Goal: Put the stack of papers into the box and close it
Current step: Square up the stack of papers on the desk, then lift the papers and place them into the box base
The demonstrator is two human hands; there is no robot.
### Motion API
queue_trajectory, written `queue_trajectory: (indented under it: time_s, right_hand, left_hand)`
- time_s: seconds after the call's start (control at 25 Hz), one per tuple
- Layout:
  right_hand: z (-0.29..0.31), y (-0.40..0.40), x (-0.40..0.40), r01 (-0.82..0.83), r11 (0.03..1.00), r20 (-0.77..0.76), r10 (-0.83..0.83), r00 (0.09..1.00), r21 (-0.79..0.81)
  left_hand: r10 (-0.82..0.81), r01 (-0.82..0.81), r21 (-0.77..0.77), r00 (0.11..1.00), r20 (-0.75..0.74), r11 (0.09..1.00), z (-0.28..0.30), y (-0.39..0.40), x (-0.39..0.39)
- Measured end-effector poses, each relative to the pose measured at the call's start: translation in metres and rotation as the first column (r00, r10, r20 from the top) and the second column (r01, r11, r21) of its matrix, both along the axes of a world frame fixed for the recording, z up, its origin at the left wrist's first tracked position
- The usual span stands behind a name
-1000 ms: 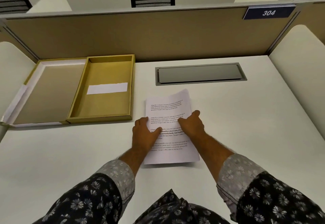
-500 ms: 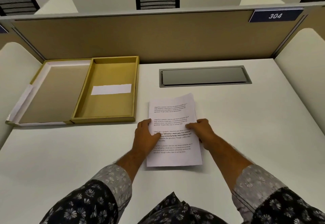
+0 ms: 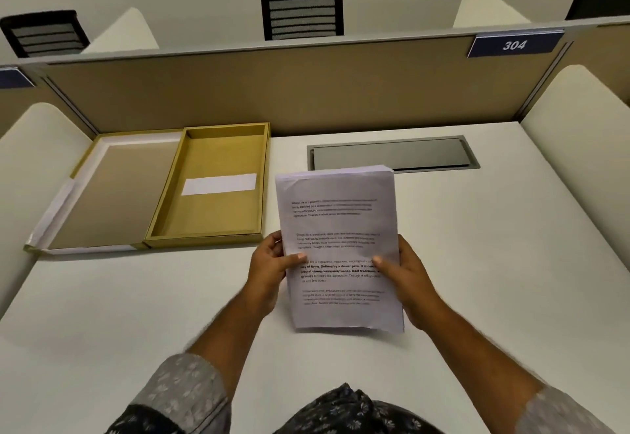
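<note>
Both hands hold the stack of papers (image 3: 341, 249) at centre frame, lifted off the white worktop (image 3: 494, 263) with its far edge tipped up toward the camera. The printed side faces up; the text is too blurred to read.

Left hand (image 3: 269, 276): grip pinching the stack's left edge, thumb on top of the page, fingers curled underneath. Right hand (image 3: 407, 280): grip pinching the right edge the same way, thumb on the page, fingers behind the stack.

The box (image 3: 209, 184) sits at left-centre frame, open, lying flat on the worktop against the tan partition (image 3: 306, 92). Its gold tray is to the left of the stack and apart from it. A white strip (image 3: 219, 184) lies inside on the tray floor. The hinged lid (image 3: 112, 191) is folded out flat to the tray's left, brown inner face up, with white trim along the outer edge.

A grey cable hatch (image 3: 392, 154) is set into the worktop just past the stack's top edge, and the stack overlaps its near edge in the view. A blue "304" sign (image 3: 514, 45) sits at upper right on the partition. Black chair backs (image 3: 301, 12) show beyond it.

Floral sleeves (image 3: 184, 396) fill the bottom of the frame.
</note>
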State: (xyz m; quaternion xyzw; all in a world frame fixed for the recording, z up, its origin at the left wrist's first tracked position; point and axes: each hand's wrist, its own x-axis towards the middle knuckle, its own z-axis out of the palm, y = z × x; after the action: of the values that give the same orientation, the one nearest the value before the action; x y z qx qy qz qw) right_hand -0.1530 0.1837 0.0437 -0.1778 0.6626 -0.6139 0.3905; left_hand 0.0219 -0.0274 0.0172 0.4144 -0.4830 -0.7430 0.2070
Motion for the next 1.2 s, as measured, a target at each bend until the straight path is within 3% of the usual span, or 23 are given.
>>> queue_trajectory:
  time_s: [0.2, 0.36, 0.52, 0.68, 0.96, 1.08, 1.2]
  right_hand:
    - [0.022, 0.016, 0.012, 0.060, 0.987, -0.122, -0.079, 0.989, -0.150]
    - [0.024, 0.024, 0.021, 0.069, 0.977, -0.163, -0.103, 0.981, -0.203]
    - [0.001, 0.034, 0.034, 0.001, 0.997, -0.217, -0.019, 0.976, -0.082]
    - [-0.027, 0.040, 0.038, -0.053, 0.997, -0.286, 0.067, 0.956, 0.056]
    - [-0.062, 0.047, 0.038, -0.043, 0.971, -0.342, 0.125, 0.931, 0.237]
    - [-0.065, 0.045, 0.037, -0.018, 0.963, -0.392, 0.128, 0.911, 0.271]
    - [-0.055, 0.036, 0.039, -0.040, 0.954, -0.424, 0.169, 0.889, 0.296]
  left_hand:
    - [0.015, -0.056, -0.253, 0.986, -0.164, 0.966, 0.049, 0.027, 0.007]
    - [-0.047, -0.034, -0.350, 0.974, -0.221, 0.936, 0.061, 0.039, 0.024]
    - [-0.022, 0.012, -0.316, 0.999, -0.029, 0.949, 0.038, 0.054, 0.038]
    - [-0.120, 0.139, -0.243, 0.989, 0.089, 0.960, 0.013, 0.063, 0.045]
    - [-0.171, 0.256, -0.274, 0.939, 0.300, 0.927, -0.021, 0.074, 0.053]
    - [-0.156, 0.280, -0.351, 0.927, 0.342, 0.894, -0.026, 0.072, 0.053]
    - [-0.168, 0.285, -0.329, 0.925, 0.341, 0.900, -0.023, 0.059, 0.059]
